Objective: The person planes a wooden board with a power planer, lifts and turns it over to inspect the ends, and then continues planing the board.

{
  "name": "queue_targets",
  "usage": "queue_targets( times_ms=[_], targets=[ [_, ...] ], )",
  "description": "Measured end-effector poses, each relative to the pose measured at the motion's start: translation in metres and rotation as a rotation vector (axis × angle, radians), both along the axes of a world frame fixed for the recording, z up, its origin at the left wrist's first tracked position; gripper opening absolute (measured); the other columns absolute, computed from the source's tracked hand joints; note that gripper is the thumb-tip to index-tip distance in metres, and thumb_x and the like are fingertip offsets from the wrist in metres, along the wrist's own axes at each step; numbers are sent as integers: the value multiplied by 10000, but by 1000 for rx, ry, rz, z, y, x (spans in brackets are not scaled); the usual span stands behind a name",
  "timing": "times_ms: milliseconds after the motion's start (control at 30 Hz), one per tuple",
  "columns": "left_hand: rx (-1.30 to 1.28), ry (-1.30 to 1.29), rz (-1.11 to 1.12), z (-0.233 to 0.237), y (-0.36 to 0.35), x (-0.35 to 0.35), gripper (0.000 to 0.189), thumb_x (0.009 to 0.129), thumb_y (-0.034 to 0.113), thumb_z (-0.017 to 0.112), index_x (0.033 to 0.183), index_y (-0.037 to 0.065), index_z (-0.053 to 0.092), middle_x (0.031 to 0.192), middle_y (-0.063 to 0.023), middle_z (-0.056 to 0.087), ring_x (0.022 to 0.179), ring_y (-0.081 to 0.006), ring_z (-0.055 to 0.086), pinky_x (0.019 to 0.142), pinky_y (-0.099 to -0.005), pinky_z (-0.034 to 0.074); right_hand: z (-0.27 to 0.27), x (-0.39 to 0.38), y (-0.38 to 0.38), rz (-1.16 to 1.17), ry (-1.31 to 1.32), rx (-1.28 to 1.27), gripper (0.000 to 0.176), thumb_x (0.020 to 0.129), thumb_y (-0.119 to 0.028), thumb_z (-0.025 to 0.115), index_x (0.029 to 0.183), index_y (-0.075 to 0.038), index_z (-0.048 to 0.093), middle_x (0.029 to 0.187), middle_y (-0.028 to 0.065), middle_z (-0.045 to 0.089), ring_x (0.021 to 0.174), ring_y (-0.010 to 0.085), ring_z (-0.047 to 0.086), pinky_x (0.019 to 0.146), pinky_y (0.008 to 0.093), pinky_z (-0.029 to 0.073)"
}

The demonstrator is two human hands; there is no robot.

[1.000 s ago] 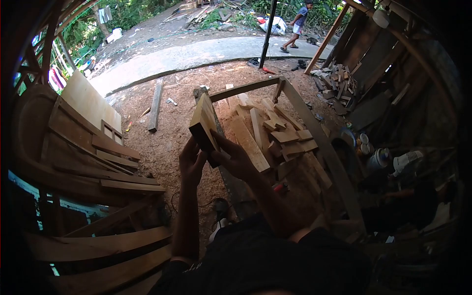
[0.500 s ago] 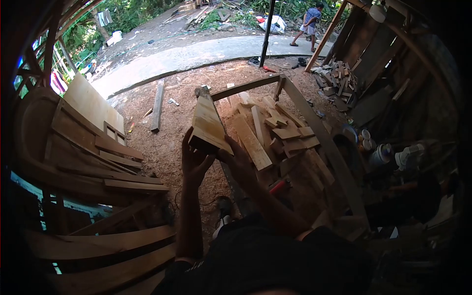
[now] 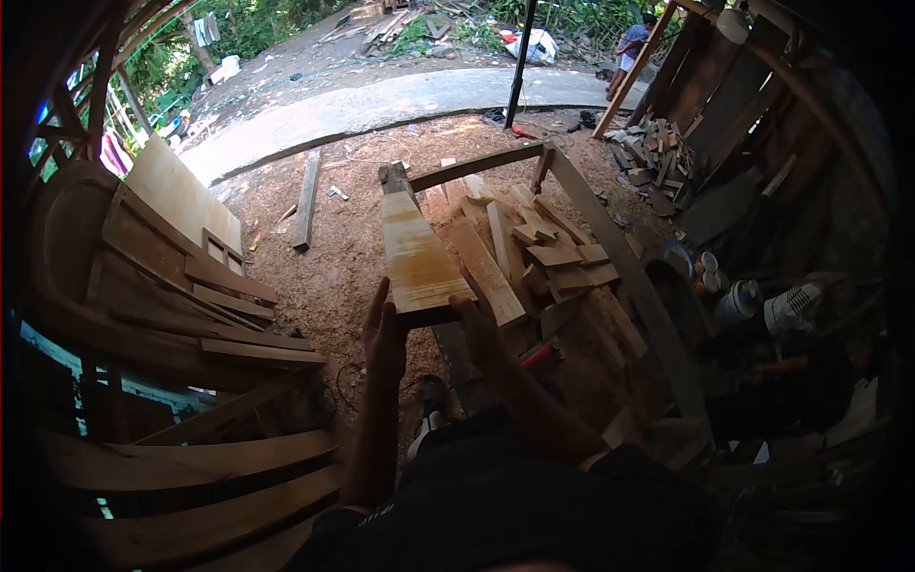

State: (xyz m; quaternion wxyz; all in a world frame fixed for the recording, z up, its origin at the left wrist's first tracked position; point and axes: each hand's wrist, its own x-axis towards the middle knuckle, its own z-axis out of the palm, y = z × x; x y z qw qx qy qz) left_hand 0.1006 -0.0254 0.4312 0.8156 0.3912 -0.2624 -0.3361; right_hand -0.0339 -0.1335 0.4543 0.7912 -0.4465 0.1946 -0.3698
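A light wooden board [image 3: 424,259], with brownish streaks across its face, points away from me, its broad face turned up. My left hand [image 3: 385,334] grips the near left corner. At the near right corner my right hand [image 3: 475,322] holds the same board, thumb on its top face. The board's far end lies in front of the corner of a dark wooden frame [image 3: 624,257]. Within that frame, just right of my right hand, is a pile of cut wood pieces [image 3: 491,272]. The fingers under the board are hidden.
Curved wooden panels [image 3: 143,238] lean at the left. A loose beam [image 3: 307,200] lies on the shavings. Wood scraps [image 3: 656,157] are heaped at the back right, near a person [image 3: 631,46] partly behind a post. Another person's dark-clothed body [image 3: 810,381] is at the right.
The board has turned from a tilted, edge-on pose to show its broad face, and both hands have shifted with it. The person in the background has moved right, partly behind the post.
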Motion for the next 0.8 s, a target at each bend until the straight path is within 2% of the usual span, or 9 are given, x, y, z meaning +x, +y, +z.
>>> queue_targets(
  times_ms=[67, 267, 400, 467, 500, 567, 700, 767, 800],
  targets=[
    [66, -5, 23, -3, -3, -6, 724, 1100, 435, 528, 1605, -39, 317, 1512, -227, 511, 1352, -324, 572, 1113, -463, 494, -4, -5, -1, 15, -31, 6, 760, 1037, -232, 645, 1635, 38, 260, 1476, 187, 515, 1351, 219, 510, 1167, 342, 389],
    [84, 183, -155, 7, -6, -9, 579, 1089, 255, 539, 1550, -61, 390, 1413, -214, 584, 1299, -312, 614, 1074, -423, 529, -12, -16, -4, -13, 199, 106, 716, 1025, -245, 660, 1594, 47, 339, 1449, 182, 528, 1293, 189, 542, 1092, 310, 458],
    [70, 311, -150, 5, -14, -22, 554, 1046, 153, 572, 1547, -38, 434, 1420, -194, 603, 1247, -295, 655, 1018, -425, 582, -13, -32, -4, -40, 115, 48, 681, 1025, -223, 655, 1573, 56, 362, 1438, 180, 535, 1286, 181, 551, 1076, 312, 473],
    [14, 326, -171, -5, -22, -26, 546, 1036, 133, 544, 1541, -43, 434, 1435, -193, 592, 1271, -302, 640, 1050, -426, 565, -14, -40, -10, -110, 202, -480, 666, 1018, -191, 652, 1563, 67, 368, 1430, 177, 534, 1298, 192, 551, 1098, 316, 463],
    [10, 319, -170, -3, -22, -29, 546, 1036, 133, 544, 1541, -43, 434, 1435, -193, 592, 1271, -302, 640, 1050, -426, 565, -10, -40, -9, -110, 195, -484, 666, 1018, -191, 652, 1563, 67, 368, 1430, 177, 534, 1298, 192, 551, 1098, 316, 463],
    [-36, 304, -182, 0, -24, -35, 555, 1038, 146, 525, 1550, -42, 421, 1444, -195, 584, 1287, -307, 628, 1082, -429, 541, -1, -39, -9, -175, 129, -368, 178, 997, -69, 639, 1166, -34, 679, 1469, 309, 520, 1359, 491, 523, 1152, 459, 436],
    [-87, 309, -146, -3, -19, -43, 581, 1029, 183, 525, 1555, -37, 412, 1448, -201, 580, 1306, -308, 615, 1123, -432, 504, 3, -32, -11, -179, 155, -469, 349, 985, -58, 654, 1328, -1, 622, 1480, 272, 529, 1374, 407, 541, 1154, 440, 437],
    [-75, 329, -141, -13, -12, -49, 623, 1033, 222, 521, 1585, -19, 360, 1482, -210, 544, 1342, -315, 587, 1147, -433, 484, 11, -23, -15, -52, 174, -100, 575, 965, -54, 676, 1494, 56, 479, 1479, 235, 537, 1377, 313, 542, 1152, 410, 444],
    [88, -64, 4, -24, -9, -54, 603, 1049, 277, 495, 1555, -28, 379, 1466, -216, 549, 1352, -328, 578, 1156, -452, 473, 15, -22, -15, -49, 182, -89, 575, 965, -54, 676, 1494, 56, 479, 1479, 235, 537, 1377, 313, 542, 1152, 410, 444]
  ],
)
